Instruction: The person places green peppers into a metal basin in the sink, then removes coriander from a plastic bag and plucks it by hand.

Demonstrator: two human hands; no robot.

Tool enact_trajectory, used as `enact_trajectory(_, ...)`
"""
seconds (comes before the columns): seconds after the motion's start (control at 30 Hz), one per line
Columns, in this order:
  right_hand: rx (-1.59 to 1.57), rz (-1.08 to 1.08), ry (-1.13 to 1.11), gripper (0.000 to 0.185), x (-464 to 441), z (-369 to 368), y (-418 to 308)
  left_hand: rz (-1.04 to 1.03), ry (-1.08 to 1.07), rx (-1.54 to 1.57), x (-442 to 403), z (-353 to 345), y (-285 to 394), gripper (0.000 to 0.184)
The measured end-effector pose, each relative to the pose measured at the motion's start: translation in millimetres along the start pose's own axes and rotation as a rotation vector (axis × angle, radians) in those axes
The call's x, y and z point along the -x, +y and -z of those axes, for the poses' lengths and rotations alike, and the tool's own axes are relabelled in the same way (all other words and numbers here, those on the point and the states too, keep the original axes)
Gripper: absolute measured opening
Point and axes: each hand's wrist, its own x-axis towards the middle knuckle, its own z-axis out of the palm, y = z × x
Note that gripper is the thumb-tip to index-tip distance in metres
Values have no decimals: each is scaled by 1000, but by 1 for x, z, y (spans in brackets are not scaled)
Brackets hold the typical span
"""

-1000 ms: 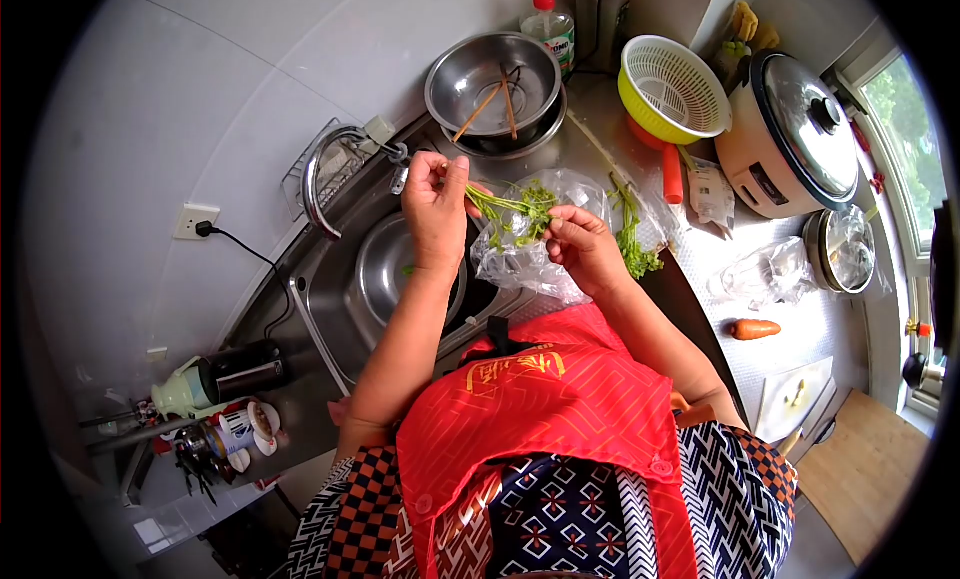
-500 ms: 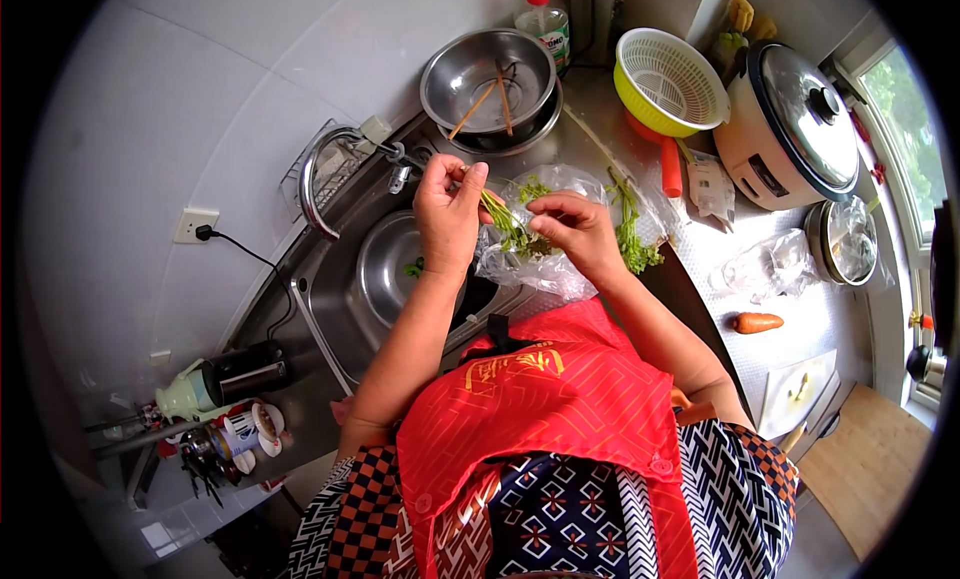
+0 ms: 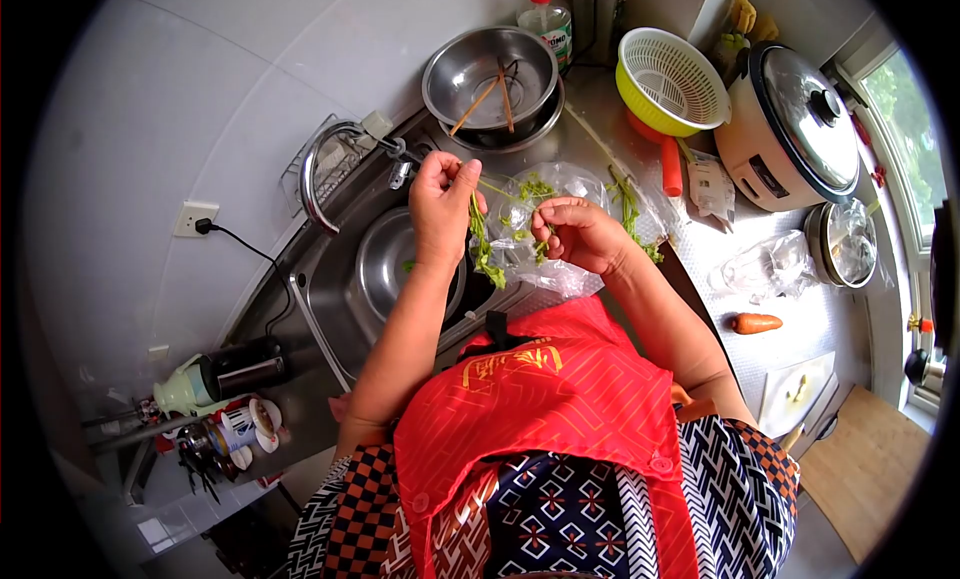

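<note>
My left hand (image 3: 443, 204) is closed around the stems of some green herb sprigs (image 3: 484, 245), which look like coriander; their leaves hang beside it. At its right, my right hand (image 3: 583, 237) has thumb and fingers pinched on a small leafy piece. A thin stem stretches between the two hands. Below and behind them lies a crumpled clear plastic bag (image 3: 570, 184) with more greens on it. Another bunch of herbs (image 3: 630, 214) rests to the right of the bag. In the sink, a steel basin (image 3: 385, 264) holds a bit of green, partly hidden by my left forearm.
A curved faucet (image 3: 312, 179) rises at the sink's left. Behind stand a steel bowl (image 3: 460, 69) with chopsticks and a soap bottle (image 3: 545, 24). Rightward are a yellow-green colander (image 3: 640, 89), a rice cooker (image 3: 765, 159), a carrot (image 3: 757, 323) and a cutting board (image 3: 870, 469).
The sprigs in my left hand now hang down instead of reaching across to the right. My right hand has moved slightly down, with a stem drawn out between the hands.
</note>
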Motion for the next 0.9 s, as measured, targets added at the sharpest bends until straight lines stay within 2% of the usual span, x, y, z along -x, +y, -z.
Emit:
enact_trajectory(0.23, -234, -52, -35, 14, -3, 15, 7, 141, -25, 185, 0, 2, -1, 18)
enact_trajectory(0.37, -254, -24, -21, 11, -3, 15, 8, 205, -40, 203, 0, 4, -4, 18)
enact_trajectory(0.6, -365, 133, 33, 13, -2, 4, 10, 284, -60, 291, 4, 4, -9, 15)
enact_trajectory(0.7, -355, 196, -34, 12, 3, -1, 9, 367, -82, 379, 6, 5, -9, 14)
enact_trajectory(0.9, -620, 376, 14, 6, -3, 5, 4, 417, -131, 423, 12, 1, -14, 15)
